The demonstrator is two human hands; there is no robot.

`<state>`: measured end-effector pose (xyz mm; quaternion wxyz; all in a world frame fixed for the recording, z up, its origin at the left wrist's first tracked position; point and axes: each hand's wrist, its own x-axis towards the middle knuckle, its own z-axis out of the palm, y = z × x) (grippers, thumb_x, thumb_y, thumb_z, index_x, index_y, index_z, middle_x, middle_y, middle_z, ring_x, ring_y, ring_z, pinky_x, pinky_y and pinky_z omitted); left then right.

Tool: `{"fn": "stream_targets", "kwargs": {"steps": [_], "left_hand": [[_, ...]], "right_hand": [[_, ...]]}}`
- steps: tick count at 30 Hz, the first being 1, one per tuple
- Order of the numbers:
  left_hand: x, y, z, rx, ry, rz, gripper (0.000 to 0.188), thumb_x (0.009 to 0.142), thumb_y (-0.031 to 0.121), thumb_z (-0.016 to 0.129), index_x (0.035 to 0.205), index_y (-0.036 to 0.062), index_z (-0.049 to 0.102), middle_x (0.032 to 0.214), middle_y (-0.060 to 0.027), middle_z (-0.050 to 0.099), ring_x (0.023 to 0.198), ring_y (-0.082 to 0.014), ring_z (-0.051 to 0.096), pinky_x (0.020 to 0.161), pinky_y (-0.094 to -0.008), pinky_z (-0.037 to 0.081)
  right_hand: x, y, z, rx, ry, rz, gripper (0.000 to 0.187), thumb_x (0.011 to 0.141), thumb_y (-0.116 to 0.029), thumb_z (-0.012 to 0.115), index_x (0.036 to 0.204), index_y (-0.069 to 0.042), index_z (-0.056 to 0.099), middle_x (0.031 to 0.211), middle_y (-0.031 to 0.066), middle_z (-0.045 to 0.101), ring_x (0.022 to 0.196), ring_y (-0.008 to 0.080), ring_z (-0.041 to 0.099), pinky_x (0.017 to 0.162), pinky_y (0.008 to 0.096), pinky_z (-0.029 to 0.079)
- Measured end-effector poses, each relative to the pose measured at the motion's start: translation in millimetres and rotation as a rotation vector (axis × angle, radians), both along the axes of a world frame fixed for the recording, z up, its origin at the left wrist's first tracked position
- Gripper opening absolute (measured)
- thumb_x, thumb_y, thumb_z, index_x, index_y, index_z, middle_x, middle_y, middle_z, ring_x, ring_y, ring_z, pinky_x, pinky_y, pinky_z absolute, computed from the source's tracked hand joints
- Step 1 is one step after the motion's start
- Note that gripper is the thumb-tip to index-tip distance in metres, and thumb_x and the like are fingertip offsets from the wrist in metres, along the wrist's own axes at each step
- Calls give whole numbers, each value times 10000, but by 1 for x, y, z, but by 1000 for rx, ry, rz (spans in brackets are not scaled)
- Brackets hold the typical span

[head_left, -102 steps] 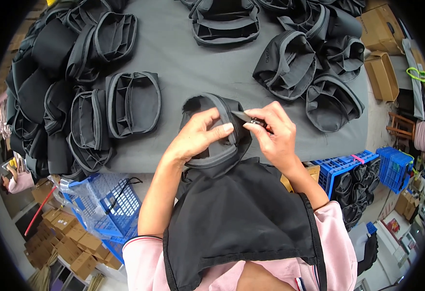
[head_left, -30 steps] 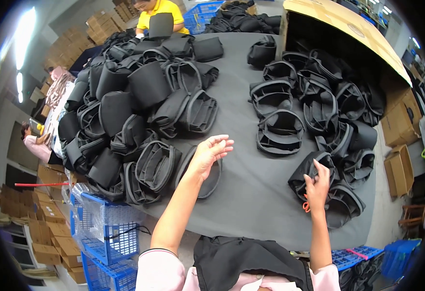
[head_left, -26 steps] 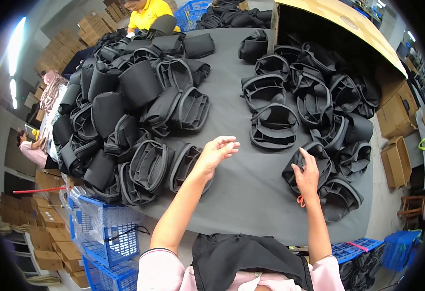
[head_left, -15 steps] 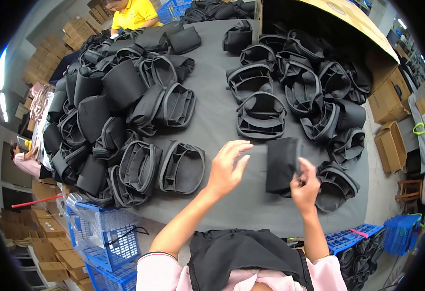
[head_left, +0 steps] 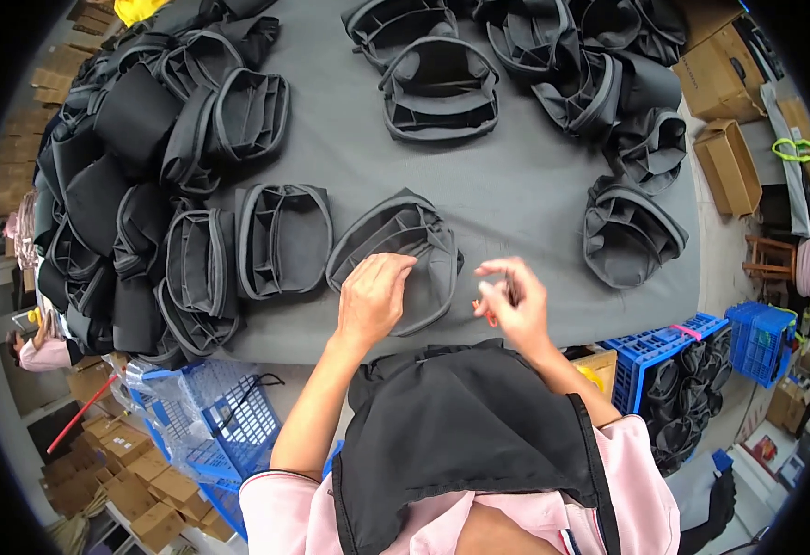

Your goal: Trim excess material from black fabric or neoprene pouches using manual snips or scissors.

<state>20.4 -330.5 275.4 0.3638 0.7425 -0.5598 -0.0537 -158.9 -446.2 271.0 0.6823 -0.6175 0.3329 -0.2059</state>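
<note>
A dark grey open bag (head_left: 437, 294) with inner dividers lies in front of me near the table's front edge. My left hand (head_left: 373, 296) is over its near left side, the fingers pressed together; what they pinch, if anything, is hidden. To the right of the bag, apart from it, my right hand (head_left: 519, 303) is closed around a small tool (head_left: 491, 317) with red and dark parts, mostly covered by the fingers. Another open bag (head_left: 285, 240) stands just left of the one before me.
A heap of black bags (head_left: 137, 116) covers the table's left side. More open bags (head_left: 442, 92) stand at the far middle and right, one (head_left: 634, 231) by itself at the right edge. Blue crates (head_left: 225, 416) flank the table, and cardboard boxes (head_left: 727, 166) stand beyond its right edge.
The bag that was at my right hand, back outward, now lies further left with its opening showing. Both hands have moved left relative to the table. The view has tilted down toward me.
</note>
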Motion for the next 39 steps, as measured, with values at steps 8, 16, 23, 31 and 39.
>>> {"fn": "stream_targets", "kwargs": {"steps": [8, 16, 23, 31, 39], "left_hand": [[-26, 4, 9, 223, 250, 46, 214, 782, 125, 641, 935, -20, 602, 874, -131, 628, 800, -256, 624, 719, -330, 494], [-54, -8, 7, 151, 636, 509, 470, 772, 392, 688, 817, -16, 457, 752, -134, 553, 622, -207, 528, 586, -333, 435], [-58, -12, -27, -51, 890, 590, 255, 784, 126, 691, 902, -15, 514, 782, -78, 616, 696, -121, 546, 654, -273, 450], [-59, -13, -20, 14, 911, 607, 220, 752, 46, 674, 914, -9, 536, 803, -57, 625, 705, -109, 550, 682, -265, 454], [-61, -9, -25, 36, 858, 598, 228, 741, 74, 685, 894, -5, 535, 777, -67, 616, 682, -124, 536, 668, -277, 449]], "right_hand": [[34, -27, -40, 541, 19, 107, 178, 794, -183, 675, 789, -71, 537, 590, -39, 479, 402, 23, 365, 351, 192, 265], [35, 24, -4, 612, -214, 9, 118, 826, -104, 631, 848, -34, 539, 630, -4, 517, 457, 50, 446, 405, 206, 372], [8, 15, -20, 217, 133, 73, 165, 862, -141, 594, 961, -21, 538, 715, 30, 587, 583, 80, 556, 493, 227, 440], [-2, -2, -6, -265, 351, 223, 262, 824, -197, 624, 1029, -61, 535, 877, 87, 607, 783, 228, 618, 695, 309, 480], [4, -12, -3, -385, 290, 284, 186, 775, -97, 655, 938, -27, 599, 792, 48, 549, 658, 137, 535, 616, 261, 437]]}}
